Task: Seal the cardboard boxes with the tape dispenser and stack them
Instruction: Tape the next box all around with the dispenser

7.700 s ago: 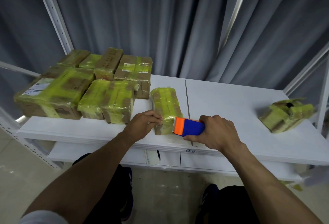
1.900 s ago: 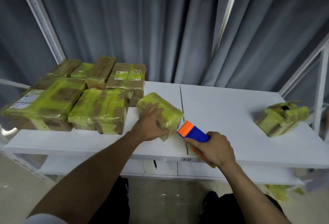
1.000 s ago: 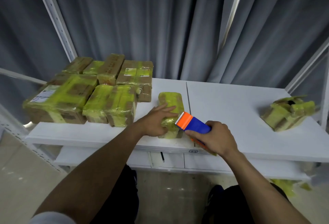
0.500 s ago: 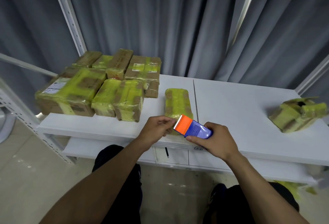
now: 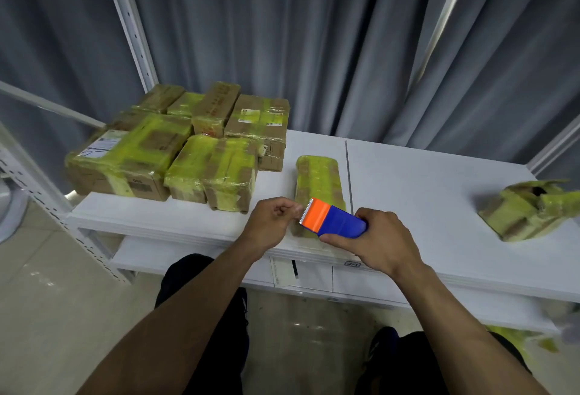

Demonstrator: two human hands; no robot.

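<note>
Grey curtains [image 5: 314, 33] hang behind a white table [image 5: 423, 181] framed by white metal uprights. A cluster of cardboard boxes [image 5: 131, 156] wrapped in yellow-green tape fills the table's left end, packed side by side, some of them resting on others at the back. Well apart, at the far right, lies a crumpled box [image 5: 527, 209] with its flaps gaping. Between them, near the front edge and just left of the table's seam, a narrow taped box [image 5: 317, 175] lies flat, its long side running away from the person.

Over its near end the person's right hand [image 5: 376, 241] grips the blue body of the tape dispenser [image 5: 332, 220], fingers wrapped round it, the orange toothed end pointing left. The left hand [image 5: 273, 219] meets that edge with its fingers curled, thumb and forefinger pressed together at the teeth – whether tape lies between them is too small to tell.
</note>
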